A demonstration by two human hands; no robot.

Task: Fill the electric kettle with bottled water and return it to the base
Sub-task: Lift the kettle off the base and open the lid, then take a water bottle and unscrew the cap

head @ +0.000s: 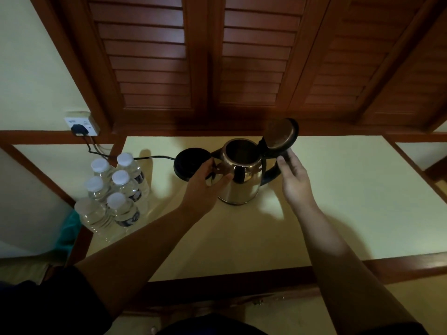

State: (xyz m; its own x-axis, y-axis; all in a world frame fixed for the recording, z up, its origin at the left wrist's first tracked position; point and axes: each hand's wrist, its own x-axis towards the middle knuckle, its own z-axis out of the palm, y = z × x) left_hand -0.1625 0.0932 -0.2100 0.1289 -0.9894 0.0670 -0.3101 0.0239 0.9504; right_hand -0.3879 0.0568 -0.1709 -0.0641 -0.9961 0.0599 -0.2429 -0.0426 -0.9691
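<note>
Left hand (pixel 204 183) fingers curled round kettle (pixel 238 175) body; right hand (pixel 294 177) fingers loosely curled at black handle (pixel 272 169) (grip unclear). Lid (pixel 280 134) up. Kettle on bench (pixel 338 201), beside base (pixel 187 163); water bottles (pixel 116 192) further left.

Dim room: pale table (pixel 338 189) beneath brown louvred shutters (pixel 261 56), cream wall (pixel 31 56)
</note>
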